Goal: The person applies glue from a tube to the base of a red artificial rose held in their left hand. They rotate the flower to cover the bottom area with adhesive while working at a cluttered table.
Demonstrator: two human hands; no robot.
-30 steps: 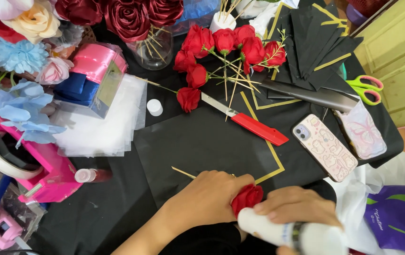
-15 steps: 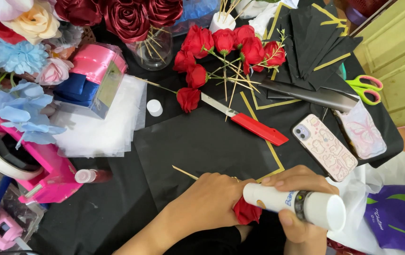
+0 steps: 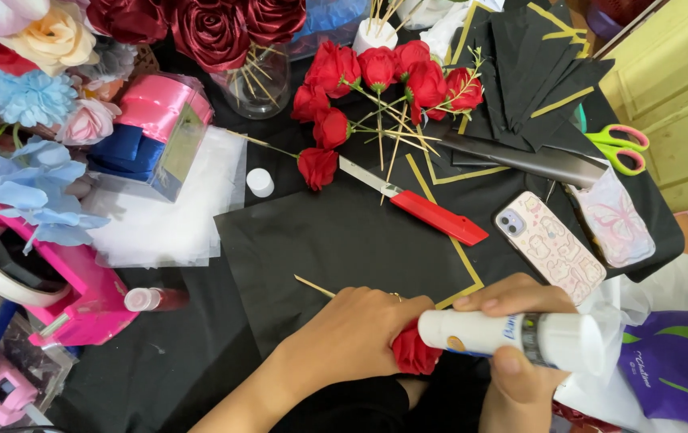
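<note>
A: Red rose [image 3: 414, 353], low in the middle, just over the black sheet's [image 3: 336, 248] near edge. Wrapped by the left hand [image 3: 352, 337], fingers curled round it, only the right side of the bloom showing.

B: And the stick [image 3: 313, 285] poking out from under the left hand, up to the left?

A: Thin wooden skewer, lying on the sheet. Cannot tell if joined to the rose; hidden under the hand.

B: Right hand [image 3: 516, 353]?

A: Closed round a white bottle [image 3: 512, 337], lying crosswise, its left end touching the rose. Thumb on top, fingers below.

B: Further out?

A: Phone [image 3: 548, 247] in a patterned case just above the right hand, a clear case [image 3: 613, 218] with a butterfly print beside it. Red cutter [image 3: 424, 210] up the middle, blade out to the upper left. Dark flat tool [image 3: 528, 159] lying above the phone. More red roses [image 3: 376, 88] on sticks piled above the cutter, one alone nearer the small white cap [image 3: 260, 182].

B: Right edge?

A: Scissors [image 3: 621, 148] with pink and green handles, on folded black paper with gold lines [image 3: 532, 64]. Purple bag [image 3: 677, 365] at the lower right.

B: Left side?

A: Pink tape dispenser [image 3: 55, 281], a small vial [image 3: 155, 299] near it, white sheets [image 3: 159, 216], pink and blue ribbon rolls [image 3: 151, 132]. Paper flowers [image 3: 39, 88] in the corner, dark red satin roses in a glass [image 3: 260, 76] at the top.
</note>
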